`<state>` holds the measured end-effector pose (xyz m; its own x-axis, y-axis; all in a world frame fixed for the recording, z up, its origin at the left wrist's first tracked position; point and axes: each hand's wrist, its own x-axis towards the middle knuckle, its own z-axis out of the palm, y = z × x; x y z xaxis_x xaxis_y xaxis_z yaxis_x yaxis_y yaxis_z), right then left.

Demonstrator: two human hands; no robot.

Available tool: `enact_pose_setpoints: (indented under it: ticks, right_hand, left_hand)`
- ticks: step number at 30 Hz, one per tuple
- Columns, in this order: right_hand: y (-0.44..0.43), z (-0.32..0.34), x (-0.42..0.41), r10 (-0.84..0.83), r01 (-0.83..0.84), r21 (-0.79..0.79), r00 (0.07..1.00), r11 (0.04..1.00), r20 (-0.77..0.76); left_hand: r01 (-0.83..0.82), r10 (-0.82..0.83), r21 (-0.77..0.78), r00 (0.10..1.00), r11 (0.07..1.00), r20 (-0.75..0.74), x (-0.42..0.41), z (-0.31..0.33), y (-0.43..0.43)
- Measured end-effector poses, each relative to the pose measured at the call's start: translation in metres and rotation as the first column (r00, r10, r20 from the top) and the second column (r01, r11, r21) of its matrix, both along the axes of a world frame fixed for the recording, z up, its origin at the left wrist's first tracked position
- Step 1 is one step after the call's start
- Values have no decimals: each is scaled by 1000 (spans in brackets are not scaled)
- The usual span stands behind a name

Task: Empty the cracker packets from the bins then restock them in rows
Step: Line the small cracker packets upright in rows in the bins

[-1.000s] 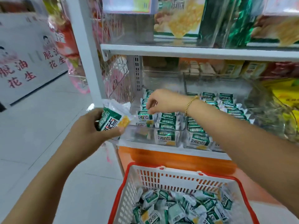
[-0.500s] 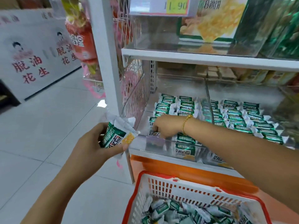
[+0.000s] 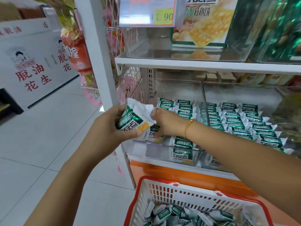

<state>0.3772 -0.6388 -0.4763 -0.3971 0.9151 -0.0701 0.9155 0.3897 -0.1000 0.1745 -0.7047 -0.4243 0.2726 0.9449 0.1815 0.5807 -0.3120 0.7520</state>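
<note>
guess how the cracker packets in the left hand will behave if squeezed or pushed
Probably light: the left hand holds several packets in one grip. Their glossy film looks slick, so they may slide apart. Crimped ends look floppy, but the middles keep a blocky shape, so likely stiff and breakable.

Yellow price tag (image 3: pixel 163 16) beside a biscuit box (image 3: pixel 202 25); white lettered cabinet (image 3: pixel 32 66).
</note>
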Motion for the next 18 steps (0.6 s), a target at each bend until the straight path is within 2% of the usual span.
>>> enact_pose_setpoints:
  ticks: [3,5,7,9,12,16,18]
  right_hand:
    - [3,2,8,-94,87,-83,993,993,-77]
    - [3,3,10,-133,122,-119,987,985,-89]
    - [4,5,11,-153,144,-139,987,980,-56]
    - [9,5,13,-180,177,-144,984,974,-7]
    - [15,1,18,-216,215,-146,976,966,9]
    - [19,-2,23,-284,279,-142,959,950,-17]
    - [21,-3,26,-312,303,-160,950,940,-34]
  left_hand:
    - [96,-96,-10,960,995,-263,14,6,26]
    - [182,-198,-78,879,980,-435,24,5,43]
    - [268,-315,-167,778,949,-544,35,3,54]
    - [311,-400,-252,698,916,-594,42,-1,64]
    - [299,-442,-326,641,897,-627,51,-7,78]
    - [277,-436,-343,672,897,-598,65,-15,92]
    - [274,-441,-351,657,895,-612,70,-19,95]
